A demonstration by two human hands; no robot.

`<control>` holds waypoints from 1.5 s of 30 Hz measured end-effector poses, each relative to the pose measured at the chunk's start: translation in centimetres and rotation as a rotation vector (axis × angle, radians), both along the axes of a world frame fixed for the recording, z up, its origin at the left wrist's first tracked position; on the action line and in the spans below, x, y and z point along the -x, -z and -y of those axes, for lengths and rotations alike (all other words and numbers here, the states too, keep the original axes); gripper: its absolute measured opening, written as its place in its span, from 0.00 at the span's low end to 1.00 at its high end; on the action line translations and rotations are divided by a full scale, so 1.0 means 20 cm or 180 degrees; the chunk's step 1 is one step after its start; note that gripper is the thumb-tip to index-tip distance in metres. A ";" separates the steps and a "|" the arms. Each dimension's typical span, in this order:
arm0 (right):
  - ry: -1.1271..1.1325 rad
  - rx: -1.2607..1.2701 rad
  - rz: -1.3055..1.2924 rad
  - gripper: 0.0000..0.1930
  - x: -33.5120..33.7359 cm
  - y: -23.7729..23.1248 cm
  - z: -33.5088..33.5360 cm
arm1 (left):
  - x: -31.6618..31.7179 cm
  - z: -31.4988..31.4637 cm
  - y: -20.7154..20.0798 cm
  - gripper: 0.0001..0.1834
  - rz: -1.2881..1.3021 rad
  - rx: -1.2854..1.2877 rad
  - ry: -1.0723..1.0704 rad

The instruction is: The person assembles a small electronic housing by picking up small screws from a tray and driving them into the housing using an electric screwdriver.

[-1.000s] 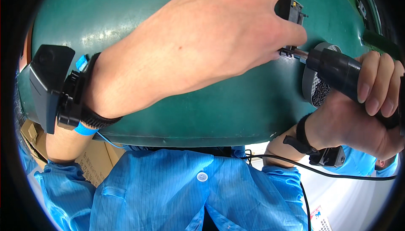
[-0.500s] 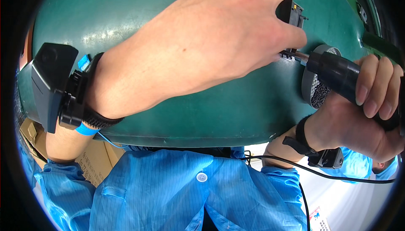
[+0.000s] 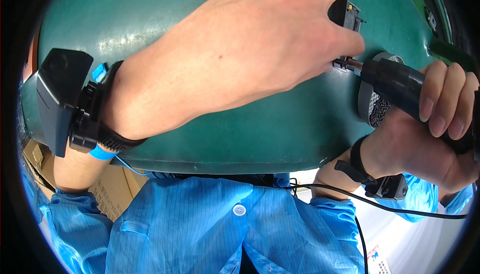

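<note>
A small black-and-metal assembly (image 3: pixel 353 15) sits on the green surface (image 3: pixel 240 141), partly covered by the left hand (image 3: pixel 300 31), which grasps it from its left side; some of the fingers are hidden. At the assembly's near end, the metal bit of a thick-handled black screwdriver (image 3: pixel 397 85) reaches in from the right; whether it is seated on a screw cannot be told. The right hand (image 3: pixel 425 144), to the right of the assembly and nearer the body, is wrapped round the handle. Partly behind the screwdriver, just right of the assembly and nearer the body, stands a grey dish (image 3: pixel 364 105) of small dark pieces (image 3: pixel 380 113). Well left of the assembly, a black strapped device (image 3: pixel 62 91) is worn on the left wrist, with a cardboard box (image 3: pixel 115 189) lower down.
</note>
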State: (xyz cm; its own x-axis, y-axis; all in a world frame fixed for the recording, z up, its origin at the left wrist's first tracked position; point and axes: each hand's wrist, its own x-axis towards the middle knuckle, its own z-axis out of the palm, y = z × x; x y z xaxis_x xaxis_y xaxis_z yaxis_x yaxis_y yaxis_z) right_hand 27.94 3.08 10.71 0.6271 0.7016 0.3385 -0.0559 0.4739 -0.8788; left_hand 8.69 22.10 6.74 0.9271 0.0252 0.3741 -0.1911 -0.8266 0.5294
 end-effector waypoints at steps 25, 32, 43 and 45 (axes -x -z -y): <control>0.0181 -0.0074 -0.0073 0.10 0.00 0.01 0.04 | -0.03 0.00 0.00 0.24 0.0044 -0.0009 -0.0076; 0.0363 -0.0445 -0.0190 0.10 -0.01 -0.17 0.22 | -0.09 0.00 -0.02 0.25 0.0009 0.0020 -0.0191; 0.0651 -0.0957 -0.0960 0.11 0.10 -0.19 0.06 | -0.10 0.27 -0.06 0.16 0.0363 0.0935 -0.0154; 0.0544 -0.1010 -0.0846 0.10 0.06 -0.21 0.04 | -0.14 0.25 -0.09 0.13 0.0394 0.1210 -0.0195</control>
State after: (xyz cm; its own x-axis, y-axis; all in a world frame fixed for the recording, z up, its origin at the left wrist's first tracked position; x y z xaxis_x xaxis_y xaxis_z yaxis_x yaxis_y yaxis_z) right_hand 26.82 2.34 14.95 0.8192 0.4678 0.3317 -0.1576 0.7399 -0.6540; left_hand 11.52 17.08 8.63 0.8681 0.2372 0.4361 -0.2290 -0.5882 0.7756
